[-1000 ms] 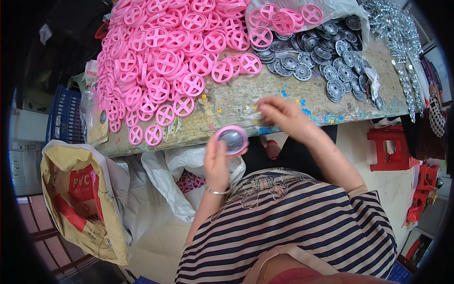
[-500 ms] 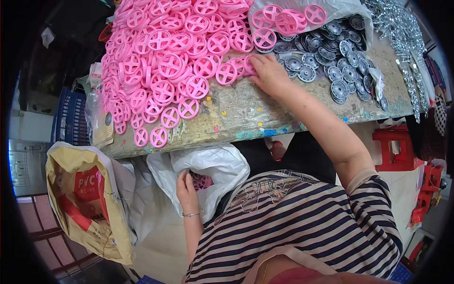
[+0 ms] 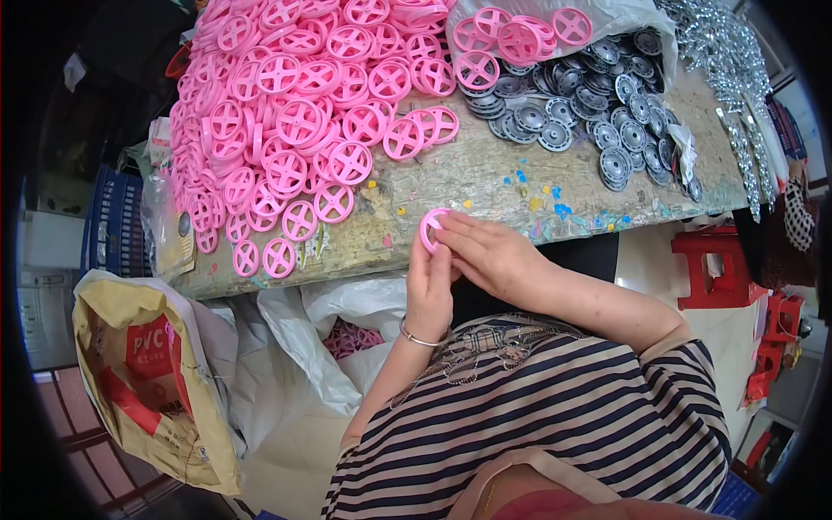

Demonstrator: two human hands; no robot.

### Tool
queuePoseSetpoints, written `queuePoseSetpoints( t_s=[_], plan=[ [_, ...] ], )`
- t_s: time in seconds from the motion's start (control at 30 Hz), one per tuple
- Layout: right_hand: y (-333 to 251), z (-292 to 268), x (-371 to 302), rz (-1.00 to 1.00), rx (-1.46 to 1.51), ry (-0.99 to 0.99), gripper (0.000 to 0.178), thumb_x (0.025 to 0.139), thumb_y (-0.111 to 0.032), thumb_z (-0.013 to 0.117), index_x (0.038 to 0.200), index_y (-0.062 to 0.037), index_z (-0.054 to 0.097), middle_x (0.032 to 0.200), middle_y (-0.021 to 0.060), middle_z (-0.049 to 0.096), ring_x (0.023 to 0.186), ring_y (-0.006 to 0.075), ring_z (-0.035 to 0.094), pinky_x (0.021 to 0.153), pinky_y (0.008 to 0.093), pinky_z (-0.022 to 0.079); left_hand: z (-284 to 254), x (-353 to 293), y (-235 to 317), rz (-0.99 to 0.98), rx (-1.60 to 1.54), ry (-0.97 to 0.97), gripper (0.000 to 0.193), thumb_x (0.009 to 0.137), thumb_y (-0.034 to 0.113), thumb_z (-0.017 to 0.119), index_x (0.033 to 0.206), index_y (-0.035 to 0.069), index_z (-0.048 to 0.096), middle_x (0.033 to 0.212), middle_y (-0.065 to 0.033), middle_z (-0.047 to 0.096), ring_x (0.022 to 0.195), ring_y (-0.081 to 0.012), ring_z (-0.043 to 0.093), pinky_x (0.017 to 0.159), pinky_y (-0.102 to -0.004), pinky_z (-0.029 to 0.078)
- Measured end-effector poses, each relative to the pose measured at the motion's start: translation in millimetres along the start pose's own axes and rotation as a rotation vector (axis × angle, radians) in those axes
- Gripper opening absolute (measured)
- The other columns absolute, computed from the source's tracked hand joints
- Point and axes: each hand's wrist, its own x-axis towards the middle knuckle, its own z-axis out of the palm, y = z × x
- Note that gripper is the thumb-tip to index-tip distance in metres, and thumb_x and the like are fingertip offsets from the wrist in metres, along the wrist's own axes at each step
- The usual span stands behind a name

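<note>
A pink plastic wheel rim with crossed spokes is held near the table's front edge, between both hands. My left hand grips it from below, wearing a bangle at the wrist. My right hand closes on its right side, with the fingers partly covering it. Beyond and to the left rises a big heap of similar pink wheel rims. Grey round discs lie in a pile at the right. Under the table edge, an opened white sack has pink pieces inside.
The worn wooden table carries paint specks and small coloured scraps. A yellow-lined sack stands open at lower left. Silvery tinsel strands hang at far right. A red stool is at the right, under the table.
My right hand has drawn back from the pink heap to the table's front edge. My left hand has come up out of the white sack. Both now meet on one pink wheel rim.
</note>
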Motion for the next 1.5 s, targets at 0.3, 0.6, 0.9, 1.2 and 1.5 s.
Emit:
queuePoseSetpoints(
  t_s=[0.3,0.6,0.9,1.2,1.5],
  plan=[
    [161,-73,18,0.355,-0.491,0.33,0.034,0.086,-0.026,0.063,0.108,-0.0004,0.062,0.101,0.018,0.063,0.092,0.0312,0.06,0.08,0.0365,0.048,-14,4,0,-0.258,-0.17,-0.031,0.035,0.1,0.018,0.038,0.128,-0.003,0.041,0.12,-0.0214,0.056,0.105,-0.0352,0.061,0.084,-0.0416,0.055],
    [162,-86,33,0.606,-0.174,0.123,0.037,0.077,-0.02,0.073,0.101,0.0004,0.054,0.082,0.009,0.056,0.075,0.0178,0.052,0.069,0.0305,0.044,-19,-1,-5,-0.265,-0.123,-0.041,0.035,0.101,0.019,0.039,0.129,-0.001,0.041,0.122,-0.02,0.055,0.107,-0.0324,0.061,0.086,-0.0395,0.055],
    [31,-12,1,0.279,0.276,-0.023,0.036,0.084,-0.009,0.065,0.119,-0.0072,0.061,0.091,0.0119,0.058,0.086,0.0247,0.059,0.078,0.0316,0.047,-8,3,2,-0.207,-0.164,-0.067,0.037,0.099,0.011,0.043,0.135,0.003,0.038,0.127,-0.0112,0.051,0.111,-0.023,0.057,0.092,-0.0377,0.052],
    [22,-10,3,0.804,0.818,-0.235,0.03,0.085,-0.014,0.066,0.112,-0.0016,0.06,0.09,0.0099,0.06,0.073,0.0175,0.06,0.068,0.0305,0.05,-10,-3,5,-0.2,-0.109,-0.108,0.035,0.098,0.008,0.043,0.133,0.002,0.041,0.124,-0.0103,0.052,0.108,-0.0204,0.058,0.092,-0.0363,0.053],
    [24,12,-6,0.595,0.741,-0.139,0.024,0.088,-0.019,0.063,0.103,-0.0012,0.061,0.088,0.0106,0.062,0.073,0.0165,0.06,0.067,0.0306,0.049,-17,-13,9,-0.125,-0.013,-0.017,0.033,0.1,0.015,0.039,0.13,0.0,0.041,0.118,-0.0117,0.055,0.103,-0.0225,0.061,0.084,-0.0371,0.056]
  ],
)
